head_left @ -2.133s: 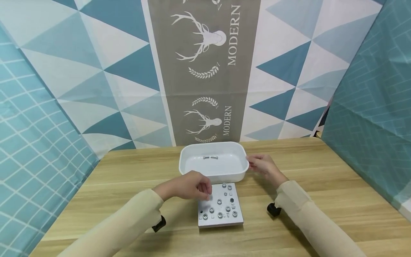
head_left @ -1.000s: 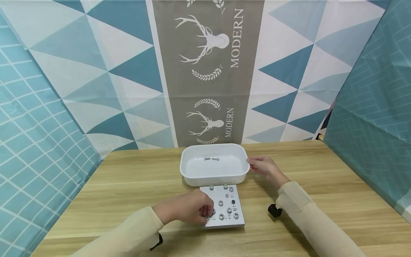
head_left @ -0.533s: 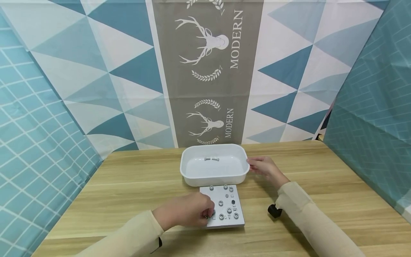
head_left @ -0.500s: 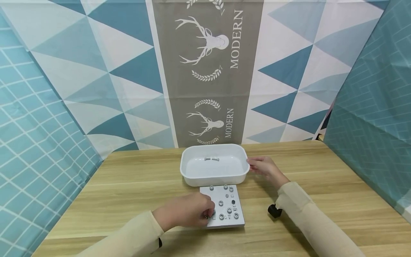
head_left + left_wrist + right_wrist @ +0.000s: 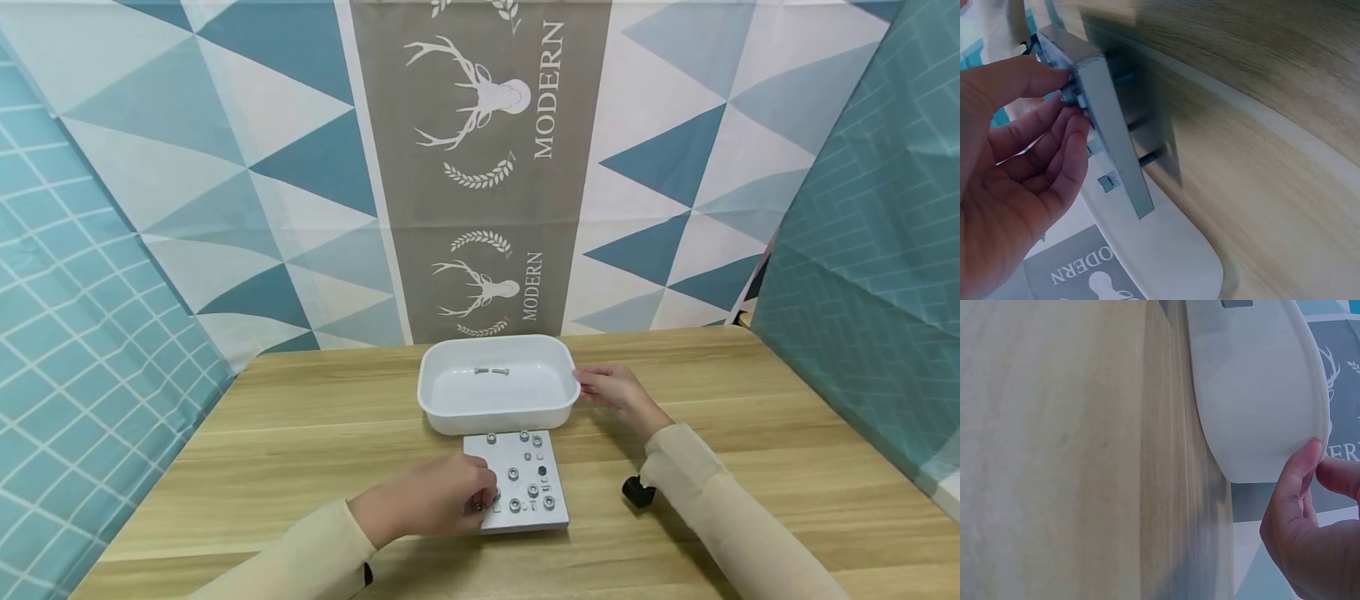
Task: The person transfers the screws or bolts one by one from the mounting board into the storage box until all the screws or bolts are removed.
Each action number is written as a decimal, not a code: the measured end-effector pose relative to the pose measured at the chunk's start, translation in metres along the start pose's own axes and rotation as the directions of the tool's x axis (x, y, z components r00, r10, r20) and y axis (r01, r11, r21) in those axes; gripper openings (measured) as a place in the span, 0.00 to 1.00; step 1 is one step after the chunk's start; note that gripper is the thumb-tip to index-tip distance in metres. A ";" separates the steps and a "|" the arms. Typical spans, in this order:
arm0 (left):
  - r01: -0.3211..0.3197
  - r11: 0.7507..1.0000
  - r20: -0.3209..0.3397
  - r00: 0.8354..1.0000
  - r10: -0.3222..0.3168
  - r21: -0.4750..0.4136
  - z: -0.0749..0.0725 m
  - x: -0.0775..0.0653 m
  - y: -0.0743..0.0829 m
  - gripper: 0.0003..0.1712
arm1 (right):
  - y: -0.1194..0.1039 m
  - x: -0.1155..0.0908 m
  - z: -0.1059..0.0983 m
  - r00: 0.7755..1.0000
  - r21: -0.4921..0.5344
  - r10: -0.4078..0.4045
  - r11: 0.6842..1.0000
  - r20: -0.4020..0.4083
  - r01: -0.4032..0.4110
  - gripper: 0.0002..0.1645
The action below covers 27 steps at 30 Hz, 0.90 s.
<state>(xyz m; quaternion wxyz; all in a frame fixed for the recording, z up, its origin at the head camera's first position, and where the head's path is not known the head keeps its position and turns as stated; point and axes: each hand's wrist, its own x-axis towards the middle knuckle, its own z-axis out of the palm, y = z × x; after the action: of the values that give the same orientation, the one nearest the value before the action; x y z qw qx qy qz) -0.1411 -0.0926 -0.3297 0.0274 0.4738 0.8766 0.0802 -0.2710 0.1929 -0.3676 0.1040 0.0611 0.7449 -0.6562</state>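
Observation:
A silver metal plate (image 5: 498, 454) studded with several socket-head bolts lies in front of a white plastic tray (image 5: 498, 423). My left hand (image 5: 442, 496) is at the plate's near left corner, thumb and fingertips pinching a bolt (image 5: 1070, 97) there. In the left wrist view, bolt shanks (image 5: 1150, 157) stick out of the plate's underside. My right hand (image 5: 613, 390) pinches the tray's right rim between thumb and fingers, also clear in the right wrist view. Two small screws (image 5: 500, 372) lie inside the tray.
Everything stands on a wood-grain table (image 5: 315, 433). A patterned cloth with deer heads (image 5: 487, 192) hangs behind it, with blue cloths (image 5: 862, 250) at both sides. A black wrist mount (image 5: 637, 492) hangs under the right sleeve.
My left hand has come from over the plate's far left part to its near left corner, uncovering a bolt at the far left. The right hand has stayed on the tray rim.

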 end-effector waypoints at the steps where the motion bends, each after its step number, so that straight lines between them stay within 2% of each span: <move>1: -0.004 1.000 -0.008 1.000 0.004 0.008 0.001 -0.001 0.000 0.06 | 0.000 0.000 0.000 1.000 0.000 0.000 1.000 -0.002 0.000 0.30; 8: -0.049 0.996 -0.071 0.996 0.054 0.074 0.006 -0.005 -0.001 0.07 | 0.000 -0.002 -0.001 1.000 0.006 -0.006 1.000 0.002 0.006 0.31; 12: -0.045 0.997 -0.078 0.996 0.050 0.063 0.010 -0.007 -0.004 0.07 | 0.000 -0.006 -0.002 0.999 0.036 -0.027 0.999 0.029 0.026 0.32; 15: -0.047 0.998 -0.086 0.995 0.050 0.033 0.012 -0.008 -0.007 0.06 | -0.001 -0.006 0.000 1.000 0.031 -0.008 0.999 0.012 0.008 0.29; 21: -0.083 0.991 -0.090 0.993 0.074 -0.104 0.014 -0.010 -0.013 0.05 | -0.001 -0.005 0.004 1.000 0.024 0.023 0.999 -0.004 -0.023 0.30; 24: -0.080 0.976 -0.066 0.996 0.067 -0.203 0.012 -0.010 -0.019 0.04 | -0.002 -0.004 0.004 1.000 0.041 0.019 0.999 -0.004 -0.019 0.30; 27: -0.050 0.956 -0.031 0.999 0.043 -0.290 0.011 -0.008 -0.023 0.04 | -0.001 -0.003 0.003 1.000 0.051 0.011 0.999 -0.002 -0.010 0.30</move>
<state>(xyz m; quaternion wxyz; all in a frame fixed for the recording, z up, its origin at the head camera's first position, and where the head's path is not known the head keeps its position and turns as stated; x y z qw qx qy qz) -0.1541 -0.1107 -0.3447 0.0843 0.4841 0.8441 0.2145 -0.2685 0.1901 -0.3665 0.1050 0.0684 0.7278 -0.6743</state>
